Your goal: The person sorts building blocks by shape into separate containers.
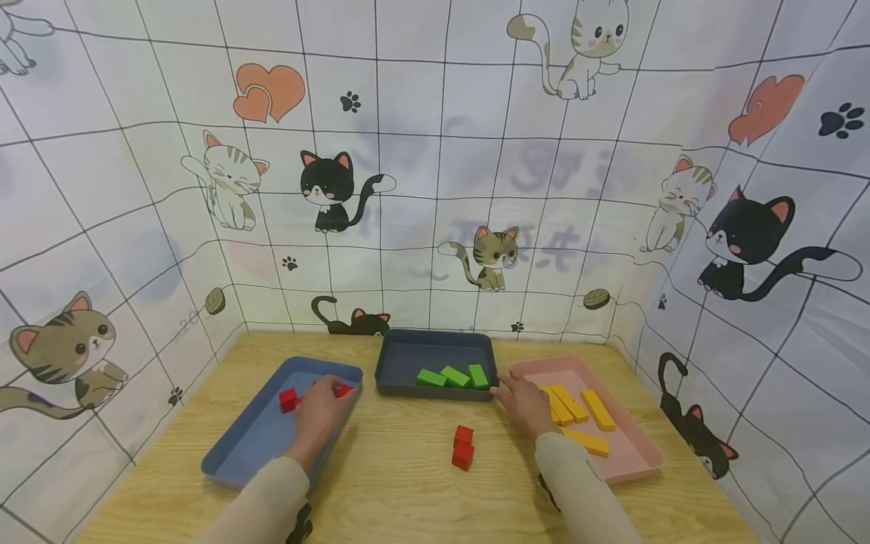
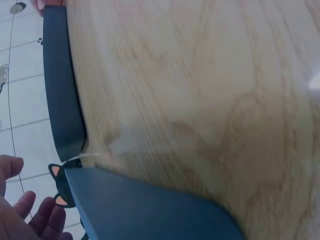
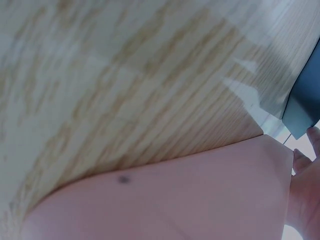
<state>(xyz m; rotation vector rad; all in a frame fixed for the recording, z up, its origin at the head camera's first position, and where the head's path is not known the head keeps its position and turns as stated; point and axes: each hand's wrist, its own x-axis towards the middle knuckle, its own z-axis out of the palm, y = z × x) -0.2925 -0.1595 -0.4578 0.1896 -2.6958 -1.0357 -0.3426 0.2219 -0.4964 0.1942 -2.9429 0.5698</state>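
Observation:
My left hand (image 1: 321, 412) is over the far part of the blue tray (image 1: 234, 453). One red block (image 1: 288, 400) lies left of it, and another red block (image 1: 345, 390) shows just beyond its fingers. In the left wrist view the thumb and fingers (image 2: 42, 217) are apart, with nothing visible between them. My right hand (image 1: 525, 404) is at the near right corner of the dark tray (image 1: 387, 378), beside the pink tray (image 1: 632, 461). Its fingertips reach the dark tray's edge; whether they press on it I cannot tell.
Two red blocks (image 1: 463, 455) lie close together on the wooden table (image 1: 394, 468), between the hands. Three green blocks (image 1: 455, 377) lie in the dark tray. Several yellow blocks (image 1: 598, 410) lie in the pink tray. Cat-printed sheeting (image 1: 414, 189) encloses the table's back and sides.

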